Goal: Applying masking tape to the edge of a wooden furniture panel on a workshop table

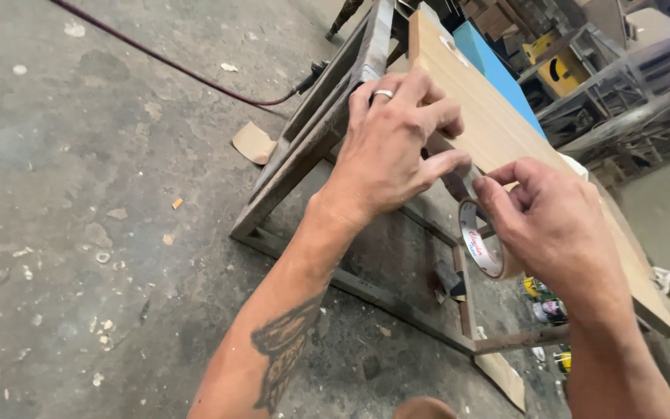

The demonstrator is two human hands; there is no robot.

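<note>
My left hand [393,147], with a ring on one finger, presses its fingertips against the near edge of a long light wooden board [498,128] that lies on a rusty metal frame [304,147]. My right hand [552,221] holds a roll of clear tape [482,248] just below the board's edge, thumb and fingers pinched around the roll. A strip of tape seems to run from the roll up to my left fingertips, though it is hard to make out.
The frame stands on a dusty concrete floor [79,194] with scraps and a cable [164,62]. A blue panel [498,70] lies beyond the board. Small cans [548,306] sit under the frame. Machines and clutter fill the far right.
</note>
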